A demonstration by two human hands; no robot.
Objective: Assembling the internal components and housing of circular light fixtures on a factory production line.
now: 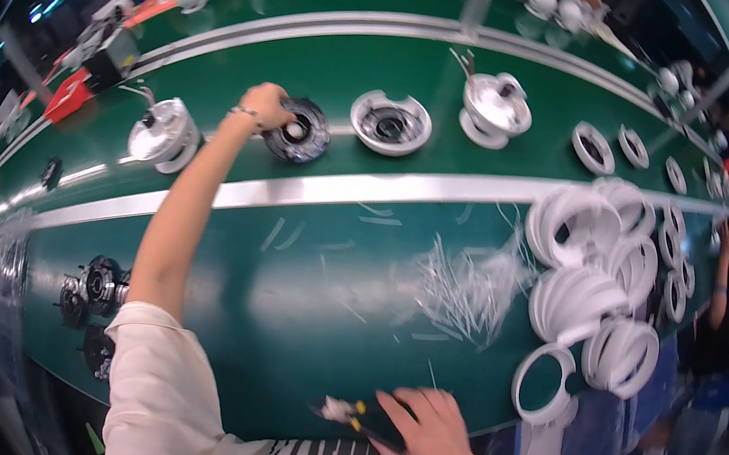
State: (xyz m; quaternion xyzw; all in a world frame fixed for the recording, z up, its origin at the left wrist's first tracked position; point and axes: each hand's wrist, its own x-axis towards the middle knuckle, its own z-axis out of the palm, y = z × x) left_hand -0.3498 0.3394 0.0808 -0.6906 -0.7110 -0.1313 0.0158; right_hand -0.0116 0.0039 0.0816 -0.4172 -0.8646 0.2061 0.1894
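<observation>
My left hand (265,106), with a bracelet at the wrist, reaches far out over the green conveyor. Its fingers are closed on the left edge of a black round part (311,142) with a ring-shaped centre. Down by my body at the near edge, my right hand (429,434) is around the dark handles of small pliers (347,412) with yellow marks. The pliers' jaws point left and are blurred. Just right of the black part sits a white bowl-shaped housing (390,124) with a black core.
White dome housings with wires stand at left (160,136) and right (496,111) on the conveyor. Stacked white rings (576,301) crowd the right side, beside a heap of clear strips (472,288). Several black parts (99,285) lie left; a metal rail (342,185) crosses between.
</observation>
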